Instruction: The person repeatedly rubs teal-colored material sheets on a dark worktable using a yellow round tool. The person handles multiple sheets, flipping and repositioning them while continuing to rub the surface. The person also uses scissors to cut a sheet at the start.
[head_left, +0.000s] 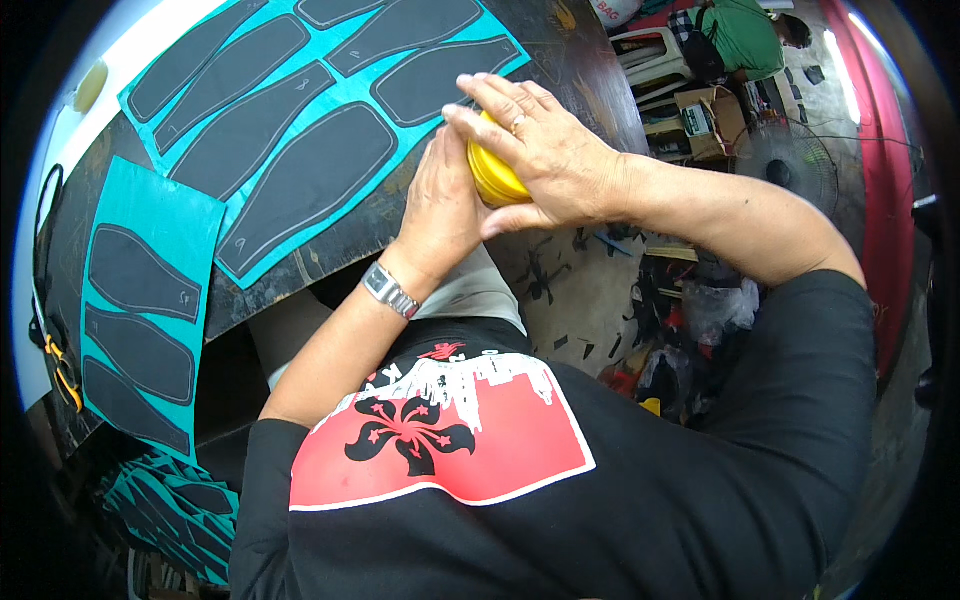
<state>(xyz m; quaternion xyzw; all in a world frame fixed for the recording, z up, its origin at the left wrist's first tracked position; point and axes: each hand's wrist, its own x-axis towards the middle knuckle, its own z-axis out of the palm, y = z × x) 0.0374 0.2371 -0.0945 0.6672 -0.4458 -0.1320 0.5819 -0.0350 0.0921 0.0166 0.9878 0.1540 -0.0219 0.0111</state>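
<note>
A yellow round container (pixel 494 177), ribbed or stepped around its side, is held between my hands just past the table's near edge. My left hand (pixel 441 195) supports it from the left, with fingers pressed together against its side. My right hand (pixel 560 165) wraps over it from the right, fingers reaching across and thumb below. Much of the container is covered by the hands, so I cannot tell what is in it. Beyond the hands lies a large teal sheet (pixel 322 232) bearing several black shaped pieces (pixel 312 190) with pale outlines.
A smaller teal sheet (pixel 150 205) with black pieces overhangs the table (pixel 250 310) at left, beside yellow-handled scissors (pixel 62 372). Teal offcuts (pixel 170 510) are heaped below. At right are a fan (pixel 790 165), a cardboard box (pixel 725 115), plastic bags (pixel 720 310) and a person in green (pixel 745 40).
</note>
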